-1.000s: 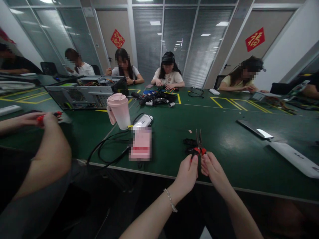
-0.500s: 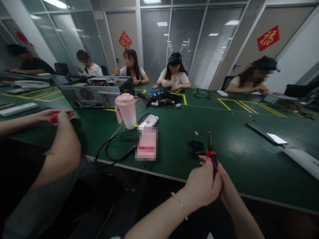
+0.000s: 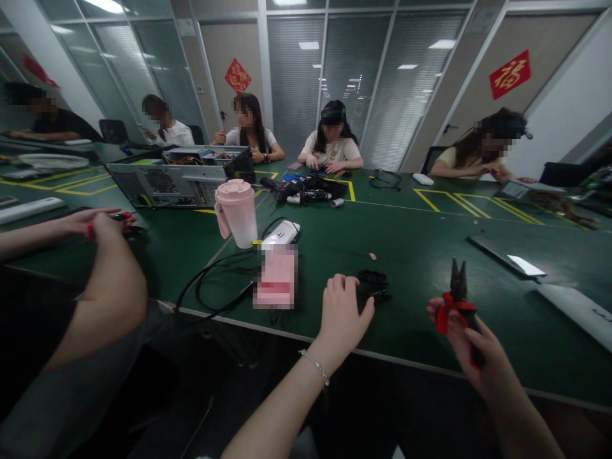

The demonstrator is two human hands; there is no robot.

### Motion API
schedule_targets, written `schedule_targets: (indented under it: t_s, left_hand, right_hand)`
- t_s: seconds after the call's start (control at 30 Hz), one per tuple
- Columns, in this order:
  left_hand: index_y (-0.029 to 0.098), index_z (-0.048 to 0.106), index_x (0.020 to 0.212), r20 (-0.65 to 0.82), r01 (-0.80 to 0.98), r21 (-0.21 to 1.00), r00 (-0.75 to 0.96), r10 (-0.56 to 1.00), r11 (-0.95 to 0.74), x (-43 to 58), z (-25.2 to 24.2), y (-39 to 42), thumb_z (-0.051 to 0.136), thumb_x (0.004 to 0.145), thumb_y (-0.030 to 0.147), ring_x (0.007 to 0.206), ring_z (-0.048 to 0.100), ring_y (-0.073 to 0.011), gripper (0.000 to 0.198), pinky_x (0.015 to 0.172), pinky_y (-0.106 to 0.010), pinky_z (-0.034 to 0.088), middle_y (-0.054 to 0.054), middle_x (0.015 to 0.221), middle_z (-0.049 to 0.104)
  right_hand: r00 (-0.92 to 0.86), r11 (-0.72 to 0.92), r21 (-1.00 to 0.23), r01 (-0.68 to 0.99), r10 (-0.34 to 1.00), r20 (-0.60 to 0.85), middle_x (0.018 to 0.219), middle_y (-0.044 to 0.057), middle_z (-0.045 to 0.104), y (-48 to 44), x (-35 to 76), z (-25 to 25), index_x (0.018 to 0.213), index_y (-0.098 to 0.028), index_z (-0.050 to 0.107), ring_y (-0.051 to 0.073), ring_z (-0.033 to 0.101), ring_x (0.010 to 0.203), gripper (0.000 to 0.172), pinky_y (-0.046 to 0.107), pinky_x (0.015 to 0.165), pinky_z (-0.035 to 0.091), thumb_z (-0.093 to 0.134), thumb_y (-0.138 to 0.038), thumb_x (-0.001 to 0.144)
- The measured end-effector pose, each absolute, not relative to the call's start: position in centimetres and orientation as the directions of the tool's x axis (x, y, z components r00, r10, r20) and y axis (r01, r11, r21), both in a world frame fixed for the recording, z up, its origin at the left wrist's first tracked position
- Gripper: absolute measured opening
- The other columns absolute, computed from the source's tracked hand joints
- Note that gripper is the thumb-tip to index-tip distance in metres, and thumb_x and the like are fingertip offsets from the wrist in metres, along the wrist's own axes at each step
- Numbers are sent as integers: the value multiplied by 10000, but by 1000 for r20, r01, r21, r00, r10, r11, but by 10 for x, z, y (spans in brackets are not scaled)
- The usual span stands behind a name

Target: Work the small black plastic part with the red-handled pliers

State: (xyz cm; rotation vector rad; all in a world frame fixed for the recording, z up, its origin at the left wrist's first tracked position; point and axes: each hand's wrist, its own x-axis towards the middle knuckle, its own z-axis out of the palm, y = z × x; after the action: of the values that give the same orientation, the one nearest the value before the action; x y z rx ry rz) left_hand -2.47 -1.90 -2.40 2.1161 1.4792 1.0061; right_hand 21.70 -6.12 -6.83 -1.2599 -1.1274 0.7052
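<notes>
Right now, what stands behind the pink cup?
A computer case stands behind the cup. The cup covers part of the case's lower right end and some green tabletop, so anything there cannot be seen.

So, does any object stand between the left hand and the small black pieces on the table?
Nothing visible does: the black pieces lie on the green table, close beside the open left hand.

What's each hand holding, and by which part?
The right hand grips the red-and-black metal pliers by their handles; the left hand is open, holding nothing.
</notes>
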Motion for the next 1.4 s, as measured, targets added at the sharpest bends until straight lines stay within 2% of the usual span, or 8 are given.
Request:
schedule_targets:
  t_s: [0.13, 0.27, 0.5, 0.67, 0.77, 0.97, 1.1, 1.4]
  left_hand:
    - [168, 383, 1211, 339, 670, 635, 206, 918, -385, -18, -33, -12, 541, 757, 466, 1061, 412, -272, 565, 879, -407, 360, -116, 1163, 435]
    - [169, 383, 1227, 322, 718, 565, 262, 910, -407, -11, -40, -6, 599, 686, 538, 1086, 406, -295, 689, 892, -435, 350, -122, 1184, 453]
    - [184, 426, 1188, 332, 747, 504, 296, 896, -433, -5, -44, 2, 602, 729, 479, 1074, 426, -260, 573, 880, -395, 365, -87, 1173, 519]
    - [195, 484, 1138, 309, 737, 497, 343, 887, -458, -3, -42, 8, 598, 768, 379, 1037, 451, -246, 428, 829, -378, 388, -65, 1126, 560]
    - [203, 531, 1091, 308, 739, 481, 362, 880, -472, -2, -42, 11, 592, 782, 317, 1001, 464, -245, 336, 791, -377, 397, -52, 1076, 585]
    - [219, 556, 1067, 346, 677, 514, 398, 849, -527, -17, -48, 15, 590, 787, 247, 975, 482, -226, 284, 807, -379, 413, -34, 1036, 581]
    - [215, 545, 1080, 365, 569, 582, 455, 812, -580, -33, -50, 17, 588, 786, 197, 973, 499, -191, 298, 869, -363, 416, -32, 1041, 560]
    - [206, 560, 1074, 384, 504, 639, 447, 808, -582, -37, -52, 16, 581, 792, 180, 984, 513, -185, 284, 914, -365, 414, -46, 1018, 536]
  right_hand:
    - [366, 126, -990, 61, 920, 139, 1031, 100, 621, -61, 227, -65, 983, -243, 593, 273, 579, 957, 404, 439, 888, 406, 634, -405, 615]
    - [287, 109, -943, 313, 936, 203, 1029, 97, 598, -55, 230, -60, 973, -219, 558, 263, 562, 974, 427, 428, 875, 413, 667, -394, 599]
    - [23, 278, -612, 740, 899, 437, 1074, 79, 511, -49, 233, -55, 846, -221, 464, 212, 531, 975, 152, 364, 825, 427, 528, -264, 714]
    - [-90, 308, -376, 874, 863, 498, 1055, 93, 521, -45, 240, -51, 802, -224, 417, 243, 510, 964, 206, 419, 838, 398, 510, -169, 627]
    - [-141, 308, -298, 904, 870, 471, 1055, 103, 531, -42, 243, -47, 833, -217, 421, 240, 521, 934, 235, 422, 821, 405, 518, -174, 624]
    - [-306, 411, -194, 891, 859, 411, 1092, 117, 543, -32, 245, -37, 1273, -192, 344, 249, 514, 1008, 596, 452, 862, 383, 505, -253, 702]
    - [-427, 480, -77, 874, 833, 352, 1100, 112, 543, -25, 241, -27, 1147, -188, 477, 242, 491, 1029, 473, 436, 886, 358, 505, -200, 675]
    - [-457, 442, 122, 889, 837, 302, 1050, 106, 564, -20, 215, -4, 1073, -174, 533, 248, 496, 978, 386, 415, 844, 361, 535, -244, 693]
